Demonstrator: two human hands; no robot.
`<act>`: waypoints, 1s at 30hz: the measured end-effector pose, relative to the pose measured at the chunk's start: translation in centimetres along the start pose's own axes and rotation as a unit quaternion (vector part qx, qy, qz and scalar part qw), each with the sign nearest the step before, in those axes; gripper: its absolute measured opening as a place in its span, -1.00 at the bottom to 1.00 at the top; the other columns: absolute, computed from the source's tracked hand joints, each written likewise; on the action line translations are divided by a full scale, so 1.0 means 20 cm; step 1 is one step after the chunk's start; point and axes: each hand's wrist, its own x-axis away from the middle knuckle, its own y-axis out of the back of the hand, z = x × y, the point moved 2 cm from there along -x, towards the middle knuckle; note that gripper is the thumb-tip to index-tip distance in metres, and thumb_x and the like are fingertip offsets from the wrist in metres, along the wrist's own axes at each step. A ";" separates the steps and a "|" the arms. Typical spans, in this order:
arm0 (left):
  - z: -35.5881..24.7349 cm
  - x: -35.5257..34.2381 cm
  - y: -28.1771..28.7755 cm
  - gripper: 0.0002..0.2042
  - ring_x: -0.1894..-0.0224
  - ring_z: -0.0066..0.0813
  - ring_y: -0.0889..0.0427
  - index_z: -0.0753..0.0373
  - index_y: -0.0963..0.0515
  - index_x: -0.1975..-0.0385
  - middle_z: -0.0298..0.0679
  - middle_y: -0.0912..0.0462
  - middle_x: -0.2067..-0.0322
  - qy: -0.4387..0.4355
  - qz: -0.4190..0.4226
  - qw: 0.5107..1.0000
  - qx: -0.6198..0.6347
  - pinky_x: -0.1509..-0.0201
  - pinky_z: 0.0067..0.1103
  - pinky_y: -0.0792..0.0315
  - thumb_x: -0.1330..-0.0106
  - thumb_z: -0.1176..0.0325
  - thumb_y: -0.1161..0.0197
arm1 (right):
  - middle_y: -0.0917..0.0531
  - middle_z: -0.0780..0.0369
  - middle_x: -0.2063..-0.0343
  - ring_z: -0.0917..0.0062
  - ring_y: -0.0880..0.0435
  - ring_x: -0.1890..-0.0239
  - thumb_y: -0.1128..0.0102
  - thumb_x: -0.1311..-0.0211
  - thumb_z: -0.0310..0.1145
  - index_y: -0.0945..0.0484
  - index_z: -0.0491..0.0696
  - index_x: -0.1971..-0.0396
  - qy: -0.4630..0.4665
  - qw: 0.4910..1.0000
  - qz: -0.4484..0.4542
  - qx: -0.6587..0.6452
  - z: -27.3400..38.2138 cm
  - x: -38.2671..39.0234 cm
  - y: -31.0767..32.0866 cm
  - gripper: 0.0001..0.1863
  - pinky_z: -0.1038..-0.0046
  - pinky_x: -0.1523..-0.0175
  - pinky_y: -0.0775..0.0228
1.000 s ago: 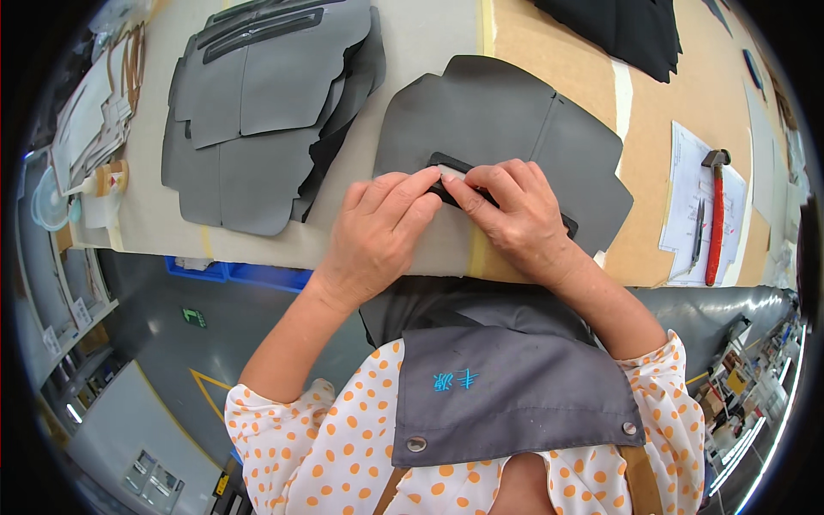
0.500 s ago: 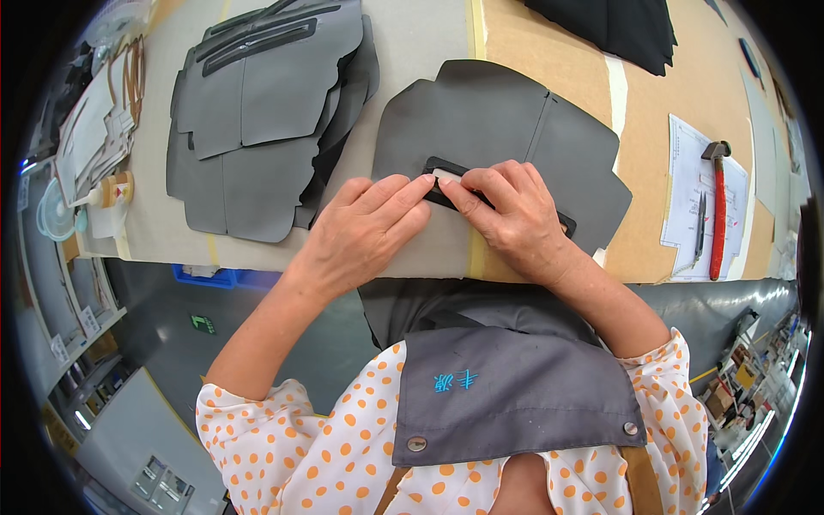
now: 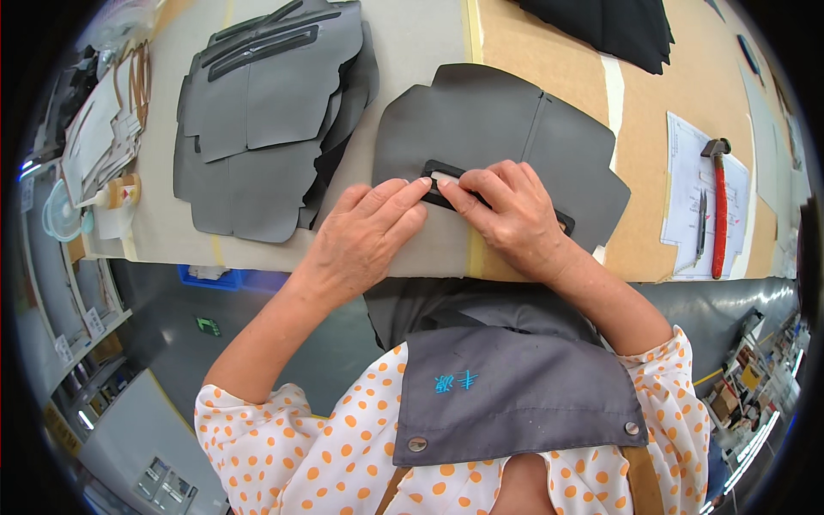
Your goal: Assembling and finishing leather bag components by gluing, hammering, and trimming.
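Observation:
A dark grey shaped leather panel (image 3: 506, 120) lies flat on the workbench in front of me. A narrow black frame strip (image 3: 439, 172) with a slot sits on its near part. My left hand (image 3: 365, 236) lies flat, its fingertips pressing the strip's left end. My right hand (image 3: 511, 215) covers the rest of the strip and presses it down with the fingers; the strip's far end (image 3: 565, 225) peeks out beyond it. Neither hand grips anything.
A stack of similar grey panels (image 3: 266, 112) lies to the left. A red-handled hammer (image 3: 719, 202), a pen (image 3: 700, 225) and a paper sheet (image 3: 687, 172) lie at the right. Black fabric (image 3: 618, 26) lies at the far edge. Clutter and a small bottle (image 3: 116, 193) sit far left.
Both hands stay on the strip; the fingertips have shifted slightly along it. The view itself has moved a little.

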 end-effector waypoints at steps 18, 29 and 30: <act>0.05 -0.24 0.07 -0.81 0.42 -0.59 -0.74 0.27 -0.55 0.26 -0.37 -0.63 0.44 0.489 0.050 0.734 0.469 0.47 -0.68 -0.54 -0.35 0.34 -0.42 | -0.54 0.31 0.29 0.47 -0.52 0.22 -0.26 -0.14 -0.45 -0.66 -0.15 0.05 0.001 0.999 -0.026 -0.025 -0.01 0.01 -0.01 -0.66 0.43 0.15 -0.34; 0.08 -0.29 0.09 -0.80 0.34 -0.58 -0.75 0.21 -0.55 0.28 -0.37 -0.67 0.41 0.547 0.103 0.686 0.468 0.33 -0.65 -0.56 -0.33 0.31 -0.44 | -0.50 0.28 0.31 0.45 -0.50 0.24 -0.24 -0.13 -0.46 -0.65 -0.16 0.08 0.000 0.999 -0.039 -0.031 -0.02 0.02 -0.03 -0.68 0.40 0.17 -0.33; 0.08 -0.29 0.09 -0.80 0.34 -0.58 -0.75 0.21 -0.55 0.28 -0.37 -0.67 0.41 0.548 0.105 0.687 0.466 0.33 -0.65 -0.56 -0.33 0.31 -0.44 | -0.50 0.28 0.31 0.45 -0.50 0.24 -0.24 -0.13 -0.46 -0.65 -0.16 0.08 -0.002 0.999 -0.041 -0.032 -0.02 0.02 -0.03 -0.68 0.40 0.17 -0.33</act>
